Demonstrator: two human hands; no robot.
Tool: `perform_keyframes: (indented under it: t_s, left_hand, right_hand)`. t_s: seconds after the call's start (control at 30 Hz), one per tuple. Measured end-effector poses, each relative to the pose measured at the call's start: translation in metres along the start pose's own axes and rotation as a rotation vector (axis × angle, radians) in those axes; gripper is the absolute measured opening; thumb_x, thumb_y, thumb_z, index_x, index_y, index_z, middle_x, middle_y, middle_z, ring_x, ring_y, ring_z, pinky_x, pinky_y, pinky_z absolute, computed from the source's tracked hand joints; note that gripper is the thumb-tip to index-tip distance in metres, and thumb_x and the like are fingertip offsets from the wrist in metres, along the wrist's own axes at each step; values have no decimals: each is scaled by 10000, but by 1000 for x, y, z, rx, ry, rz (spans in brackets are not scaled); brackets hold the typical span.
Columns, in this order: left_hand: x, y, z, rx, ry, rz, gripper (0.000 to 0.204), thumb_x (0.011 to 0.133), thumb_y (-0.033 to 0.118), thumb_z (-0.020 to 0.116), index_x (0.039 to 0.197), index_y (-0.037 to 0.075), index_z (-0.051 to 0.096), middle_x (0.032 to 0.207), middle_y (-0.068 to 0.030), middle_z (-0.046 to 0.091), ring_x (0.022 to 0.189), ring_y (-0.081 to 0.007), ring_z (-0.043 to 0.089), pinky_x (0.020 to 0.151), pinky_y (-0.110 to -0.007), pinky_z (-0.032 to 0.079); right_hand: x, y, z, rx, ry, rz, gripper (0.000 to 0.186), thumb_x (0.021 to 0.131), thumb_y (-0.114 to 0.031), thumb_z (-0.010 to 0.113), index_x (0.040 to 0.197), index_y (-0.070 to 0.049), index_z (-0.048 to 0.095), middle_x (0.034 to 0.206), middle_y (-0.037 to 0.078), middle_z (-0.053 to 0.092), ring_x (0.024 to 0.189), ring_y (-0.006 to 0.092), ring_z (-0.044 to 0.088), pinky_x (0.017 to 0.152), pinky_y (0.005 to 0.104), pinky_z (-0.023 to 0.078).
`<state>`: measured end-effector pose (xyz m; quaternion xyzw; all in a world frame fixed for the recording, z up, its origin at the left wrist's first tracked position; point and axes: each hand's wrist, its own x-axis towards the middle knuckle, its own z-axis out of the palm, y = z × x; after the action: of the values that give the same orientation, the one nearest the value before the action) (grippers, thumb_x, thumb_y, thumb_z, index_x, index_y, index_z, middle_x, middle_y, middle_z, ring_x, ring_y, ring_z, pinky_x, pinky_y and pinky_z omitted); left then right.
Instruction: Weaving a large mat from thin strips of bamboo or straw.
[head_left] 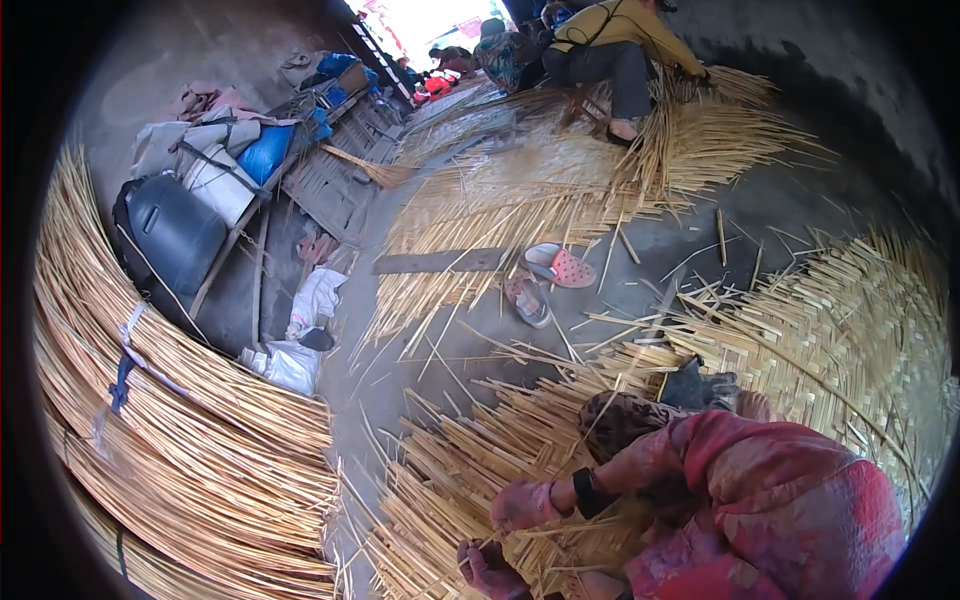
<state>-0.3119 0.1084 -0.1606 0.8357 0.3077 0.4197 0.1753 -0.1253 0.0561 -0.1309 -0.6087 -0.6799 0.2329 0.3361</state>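
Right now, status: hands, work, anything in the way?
Left hand and right hand low at the partly woven mat, grips unclear. Loose strip ends jut out nearby. Pink shoe lies apart, farther off.

Clothing [790, 490]: mottled red and pink | wristband [590, 493]: broad, black

Pink slip-on shoe [573, 269], dark plastic container [178, 235], white sack [285, 368].

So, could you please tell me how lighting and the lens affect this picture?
In the head view: glare washes out the bright opening at top, shadow dulls the wall at upper right, and fisheye framing blackens the corners.
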Motion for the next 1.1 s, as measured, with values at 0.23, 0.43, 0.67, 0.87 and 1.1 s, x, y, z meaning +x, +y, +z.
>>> perform_keyframes:
  t_s: [0.23, 0.43, 0.67, 0.87, 1.1]
  left_hand:
    - [-1, 27, -27, -1097, 460, -1013, 156, 883, 170, 550, 868, 17, 526, 748, -46, 505, 669, -152, 488, 622, -252, 436]
    - [-24, 6, -8, -1052, 304, -1009, 190, 832, 214, 627, 940, 73, 560, 762, -48, 578, 676, -151, 551, 577, -269, 450]
    - [-28, 8, -12, -1113, 359, -1019, 316, 836, 180, 619, 1102, 44, 517, 864, -90, 596, 771, -204, 592, 656, -307, 521]
    - [-30, 9, -4, -1147, 383, -938, 353, 847, 127, 593, 1165, 32, 474, 869, -131, 595, 792, -231, 603, 682, -331, 537]
    - [-53, -22, 22, -1040, 471, -1114, 369, 832, 114, 594, 1161, 20, 457, 900, -162, 585, 800, -253, 600, 696, -333, 538]
  right_hand:
    - [-10, 17, 12, 9, 52, 5, 192, 713, -251, 636, 734, -61, 615, 723, 126, 597, 697, 311, 604, 623, 392, 480]
    - [2, -1, 35, -314, -11, -239, 141, 679, -176, 627, 765, -65, 631, 756, 125, 605, 710, 316, 616, 605, 391, 489]
    - [0, -2, 42, -66, -113, -152, 109, 694, -157, 601, 760, -71, 594, 748, 116, 574, 711, 289, 600, 603, 396, 473]
    - [3, -2, 49, -59, -82, -106, 111, 719, -156, 572, 784, -73, 604, 734, 125, 576, 728, 308, 609, 591, 411, 485]
    - [4, 6, 75, -579, -82, -255, 100, 705, -148, 593, 746, -74, 647, 754, 112, 620, 743, 294, 638, 566, 406, 501]
